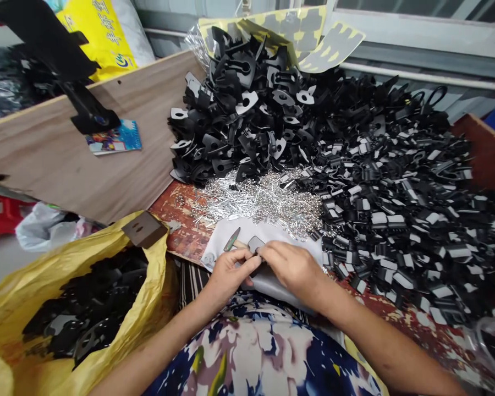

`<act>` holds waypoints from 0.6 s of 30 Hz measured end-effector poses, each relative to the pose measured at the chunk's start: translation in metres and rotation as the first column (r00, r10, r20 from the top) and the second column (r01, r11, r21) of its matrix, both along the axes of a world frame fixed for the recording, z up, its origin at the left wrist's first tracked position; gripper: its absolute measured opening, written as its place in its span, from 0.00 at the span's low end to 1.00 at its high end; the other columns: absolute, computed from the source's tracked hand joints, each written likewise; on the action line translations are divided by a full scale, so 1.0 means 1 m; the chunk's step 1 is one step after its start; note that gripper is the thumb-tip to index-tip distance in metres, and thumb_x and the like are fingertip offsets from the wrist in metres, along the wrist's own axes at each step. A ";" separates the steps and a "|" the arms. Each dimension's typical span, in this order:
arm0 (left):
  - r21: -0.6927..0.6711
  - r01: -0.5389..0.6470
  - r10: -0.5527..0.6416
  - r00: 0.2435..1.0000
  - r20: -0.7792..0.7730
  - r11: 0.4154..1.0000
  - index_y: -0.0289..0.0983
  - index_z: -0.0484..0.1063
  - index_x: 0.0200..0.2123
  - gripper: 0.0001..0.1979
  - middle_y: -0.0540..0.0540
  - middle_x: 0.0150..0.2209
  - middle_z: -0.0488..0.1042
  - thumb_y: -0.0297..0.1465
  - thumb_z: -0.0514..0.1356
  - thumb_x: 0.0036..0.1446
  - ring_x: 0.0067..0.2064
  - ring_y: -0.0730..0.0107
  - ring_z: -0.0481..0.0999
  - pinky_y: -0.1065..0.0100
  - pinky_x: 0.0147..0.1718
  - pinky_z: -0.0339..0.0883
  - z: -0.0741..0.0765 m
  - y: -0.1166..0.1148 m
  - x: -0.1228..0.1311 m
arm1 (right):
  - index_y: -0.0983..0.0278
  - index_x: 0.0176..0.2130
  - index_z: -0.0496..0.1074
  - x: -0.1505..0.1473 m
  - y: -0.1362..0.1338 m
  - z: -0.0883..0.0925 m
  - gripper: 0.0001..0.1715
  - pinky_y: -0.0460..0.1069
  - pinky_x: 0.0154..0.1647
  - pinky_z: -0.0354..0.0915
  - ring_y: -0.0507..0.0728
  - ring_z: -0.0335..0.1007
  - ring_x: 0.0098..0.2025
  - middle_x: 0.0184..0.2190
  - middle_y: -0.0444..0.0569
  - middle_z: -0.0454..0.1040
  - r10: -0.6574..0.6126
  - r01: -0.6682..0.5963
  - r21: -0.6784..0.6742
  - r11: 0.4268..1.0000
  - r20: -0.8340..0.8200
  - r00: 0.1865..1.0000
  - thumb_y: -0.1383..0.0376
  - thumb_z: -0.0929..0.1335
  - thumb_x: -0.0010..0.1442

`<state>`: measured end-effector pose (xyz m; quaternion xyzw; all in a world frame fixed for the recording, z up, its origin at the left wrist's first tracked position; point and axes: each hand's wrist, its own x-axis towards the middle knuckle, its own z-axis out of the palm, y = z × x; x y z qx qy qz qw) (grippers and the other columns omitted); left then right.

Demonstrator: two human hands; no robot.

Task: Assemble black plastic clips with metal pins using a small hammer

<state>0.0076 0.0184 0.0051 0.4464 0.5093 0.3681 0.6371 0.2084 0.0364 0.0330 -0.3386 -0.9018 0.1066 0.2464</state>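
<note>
My left hand (233, 268) and my right hand (291, 265) meet over a pale grey cloth (305, 247) at the table's front edge. The fingers of both are pinched together on a small black plastic part (256, 243) with a grey face, which is mostly hidden by my fingertips. Just left of it lies a narrow pointed tool head (232, 239), possibly a small hammer, with a light handle running toward my left hand. Right beyond the cloth spreads a heap of thin silvery metal pins (251, 198).
Black plastic pieces (239, 121) with grey faces are piled high at the back. Smaller black clips (379, 209) cover the right side. On the left stand a wooden board (148, 104) and a yellow sack (160, 258) holding black parts, with a brown block (144, 230) on its rim.
</note>
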 end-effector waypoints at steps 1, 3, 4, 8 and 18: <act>0.009 -0.007 0.007 1.000 -0.016 1.000 0.36 0.70 0.21 0.24 0.54 0.21 0.64 0.50 0.69 0.51 0.20 0.74 0.67 0.71 0.21 0.59 -0.001 0.001 0.001 | 0.63 0.50 0.74 -0.003 -0.006 0.004 0.13 0.52 0.37 0.74 0.58 0.77 0.39 0.42 0.53 0.80 0.026 -0.026 -0.018 0.999 -0.015 1.000 0.70 0.62 0.71; 0.019 -0.015 0.015 1.000 -0.028 1.000 0.36 0.70 0.20 0.25 0.54 0.20 0.63 0.51 0.69 0.51 0.19 0.75 0.65 0.71 0.19 0.58 -0.001 0.001 0.001 | 0.62 0.57 0.72 -0.006 -0.015 0.006 0.17 0.53 0.41 0.77 0.59 0.79 0.42 0.45 0.53 0.81 0.036 -0.041 -0.064 0.997 -0.071 0.997 0.70 0.63 0.71; 0.021 -0.022 0.023 0.999 -0.024 1.000 0.37 0.69 0.20 0.25 0.54 0.21 0.63 0.51 0.68 0.51 0.19 0.75 0.65 0.71 0.19 0.57 -0.001 0.000 0.001 | 0.61 0.59 0.70 -0.006 -0.017 0.004 0.20 0.54 0.43 0.78 0.59 0.80 0.44 0.46 0.52 0.81 0.016 -0.024 -0.070 0.997 -0.107 0.994 0.70 0.63 0.70; 0.037 -0.032 0.032 0.999 0.000 0.999 0.37 0.68 0.20 0.25 0.53 0.21 0.62 0.51 0.67 0.54 0.21 0.74 0.66 0.72 0.20 0.60 -0.001 -0.003 -0.002 | 0.54 0.64 0.68 -0.007 -0.017 -0.008 0.29 0.54 0.48 0.80 0.59 0.82 0.47 0.48 0.49 0.82 -0.099 0.109 0.027 0.994 -0.244 0.965 0.73 0.65 0.69; 0.088 -0.170 0.167 0.985 0.035 0.982 0.36 0.70 0.23 0.19 0.53 0.24 0.64 0.43 0.69 0.53 0.23 0.75 0.65 0.73 0.22 0.63 -0.004 -0.004 -0.016 | 0.54 0.69 0.63 -0.029 -0.019 -0.017 0.37 0.58 0.47 0.82 0.60 0.81 0.51 0.53 0.53 0.81 0.051 -0.036 0.048 0.998 -0.350 0.935 0.77 0.65 0.66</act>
